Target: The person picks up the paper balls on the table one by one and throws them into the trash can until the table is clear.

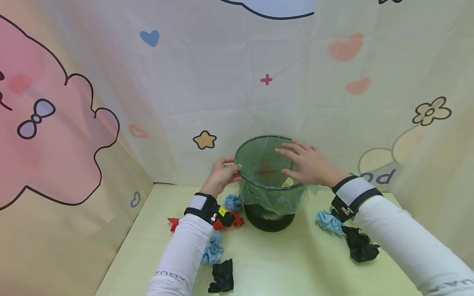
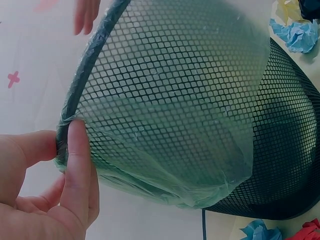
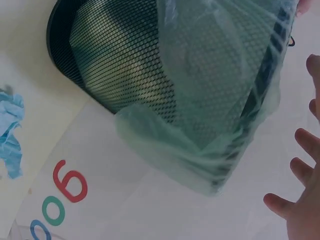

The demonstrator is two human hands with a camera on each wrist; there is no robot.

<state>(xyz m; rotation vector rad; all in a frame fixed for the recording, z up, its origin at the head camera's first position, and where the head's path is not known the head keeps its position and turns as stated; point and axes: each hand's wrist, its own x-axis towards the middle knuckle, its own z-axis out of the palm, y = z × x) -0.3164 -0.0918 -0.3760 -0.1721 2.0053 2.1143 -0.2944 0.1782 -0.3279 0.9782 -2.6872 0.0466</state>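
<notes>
A black mesh wastebasket stands upright on the table, lined with a thin green plastic bag folded over its rim. My left hand pinches the rim and bag at the left side; in the left wrist view its thumb and fingers lie on either side of the rim. Over the right part of the opening, my right hand is held with fingers spread. In the right wrist view, those fingers stand apart from the bag. A bit of yellow crumpled paper shows inside the basket.
Left of the basket lie blue paper balls, red crumpled paper and black crumpled paper. To the right are another blue paper ball and black crumpled paper. A printed curtain hangs close behind.
</notes>
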